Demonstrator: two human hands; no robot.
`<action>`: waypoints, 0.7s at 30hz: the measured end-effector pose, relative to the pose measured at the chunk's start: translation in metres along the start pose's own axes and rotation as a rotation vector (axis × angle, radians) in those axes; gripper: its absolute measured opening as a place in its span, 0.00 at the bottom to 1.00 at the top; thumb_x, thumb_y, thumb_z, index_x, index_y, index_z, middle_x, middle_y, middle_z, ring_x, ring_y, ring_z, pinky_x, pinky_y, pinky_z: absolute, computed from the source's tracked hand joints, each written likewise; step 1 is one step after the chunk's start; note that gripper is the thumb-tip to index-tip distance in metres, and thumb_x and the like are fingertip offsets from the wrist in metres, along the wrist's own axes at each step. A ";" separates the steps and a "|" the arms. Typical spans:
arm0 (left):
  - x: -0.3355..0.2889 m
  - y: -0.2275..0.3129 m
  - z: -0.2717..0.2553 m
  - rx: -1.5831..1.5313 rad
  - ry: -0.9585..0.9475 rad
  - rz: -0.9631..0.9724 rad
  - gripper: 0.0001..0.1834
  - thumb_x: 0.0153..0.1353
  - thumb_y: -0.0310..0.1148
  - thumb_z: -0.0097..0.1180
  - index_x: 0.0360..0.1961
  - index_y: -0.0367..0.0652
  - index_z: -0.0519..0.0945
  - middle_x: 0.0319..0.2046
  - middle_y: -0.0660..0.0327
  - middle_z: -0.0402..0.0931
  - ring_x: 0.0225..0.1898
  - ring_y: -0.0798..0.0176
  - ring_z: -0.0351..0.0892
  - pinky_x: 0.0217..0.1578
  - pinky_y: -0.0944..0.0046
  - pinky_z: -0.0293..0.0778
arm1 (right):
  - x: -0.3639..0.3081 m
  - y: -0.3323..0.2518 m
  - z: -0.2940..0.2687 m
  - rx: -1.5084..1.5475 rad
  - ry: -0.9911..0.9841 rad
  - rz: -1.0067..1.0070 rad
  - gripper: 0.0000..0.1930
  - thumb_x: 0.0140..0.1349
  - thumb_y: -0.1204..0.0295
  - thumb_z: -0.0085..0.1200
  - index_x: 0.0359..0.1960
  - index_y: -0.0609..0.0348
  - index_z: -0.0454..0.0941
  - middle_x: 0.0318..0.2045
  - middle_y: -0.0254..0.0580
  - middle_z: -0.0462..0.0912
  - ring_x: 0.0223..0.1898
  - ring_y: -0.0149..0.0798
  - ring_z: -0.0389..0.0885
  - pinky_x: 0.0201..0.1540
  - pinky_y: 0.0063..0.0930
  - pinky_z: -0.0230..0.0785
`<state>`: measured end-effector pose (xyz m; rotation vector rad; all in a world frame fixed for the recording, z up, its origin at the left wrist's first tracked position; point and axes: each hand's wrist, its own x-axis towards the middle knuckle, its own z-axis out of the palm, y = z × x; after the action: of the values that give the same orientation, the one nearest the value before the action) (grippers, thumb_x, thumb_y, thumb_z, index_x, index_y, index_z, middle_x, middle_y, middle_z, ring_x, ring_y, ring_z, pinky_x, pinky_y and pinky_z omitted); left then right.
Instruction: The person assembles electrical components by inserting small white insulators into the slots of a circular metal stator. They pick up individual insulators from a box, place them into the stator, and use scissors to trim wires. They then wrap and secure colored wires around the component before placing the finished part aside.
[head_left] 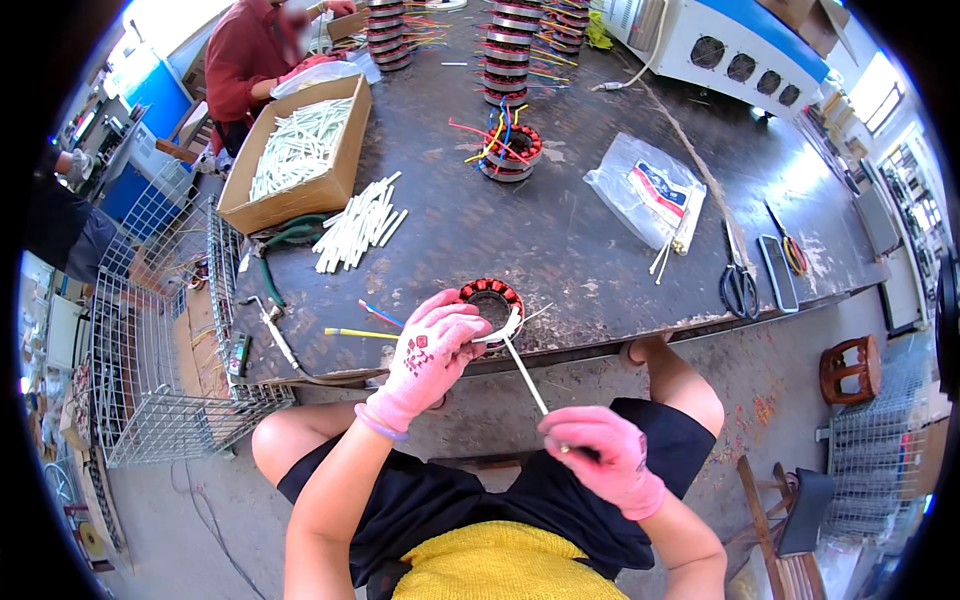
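Observation:
A ring-shaped motor stator [476,291] with red-brown coils sits at the near table edge. My left hand [432,345], in a pink glove, is closed on its left side. Yellow, blue and red lead wires [362,333] stick out to the left from under that hand. A white cable tie [527,375] runs from the stator's near side down to my right hand [603,458], also pink-gloved. Those fingers are curled around the tie's lower end. A small tip shows at the curled fingers, too small to name. A thin pale end points right from the stator.
White sleeves lie in a pile [362,222] and fill a cardboard box [233,197]. Green-handled pliers [268,262], a plastic bag [645,190], scissors [739,285] and a phone [778,272] lie around. Another stator [510,160] and stator stacks [508,60] stand farther back. A person [245,60] works far left.

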<state>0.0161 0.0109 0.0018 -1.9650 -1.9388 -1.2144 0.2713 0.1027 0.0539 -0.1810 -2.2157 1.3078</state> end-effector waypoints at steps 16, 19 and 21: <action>-0.004 -0.004 0.008 -0.060 0.017 0.010 0.18 0.46 0.20 0.66 0.41 0.44 0.83 0.36 0.61 0.84 0.47 0.55 0.83 0.64 0.43 0.69 | -0.016 0.008 0.026 -0.054 0.037 -0.147 0.15 0.49 0.86 0.67 0.39 0.60 0.80 0.40 0.48 0.86 0.33 0.43 0.87 0.34 0.28 0.80; -0.006 -0.004 0.009 -0.071 0.024 0.004 0.17 0.47 0.19 0.66 0.41 0.44 0.82 0.38 0.62 0.84 0.48 0.55 0.83 0.64 0.42 0.68 | -0.015 0.013 0.028 -0.061 0.040 -0.155 0.16 0.50 0.86 0.67 0.40 0.60 0.79 0.40 0.48 0.86 0.33 0.43 0.87 0.35 0.28 0.81; -0.004 -0.002 0.009 -0.085 0.023 0.003 0.17 0.47 0.19 0.65 0.40 0.44 0.82 0.38 0.62 0.85 0.48 0.55 0.82 0.65 0.42 0.67 | -0.016 0.016 0.032 -0.074 0.078 -0.147 0.14 0.50 0.81 0.67 0.39 0.57 0.80 0.42 0.45 0.85 0.35 0.44 0.87 0.34 0.30 0.79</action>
<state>0.0187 0.0131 -0.0077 -1.9830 -1.9030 -1.3341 0.2653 0.0808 0.0228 -0.0933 -2.1687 1.1231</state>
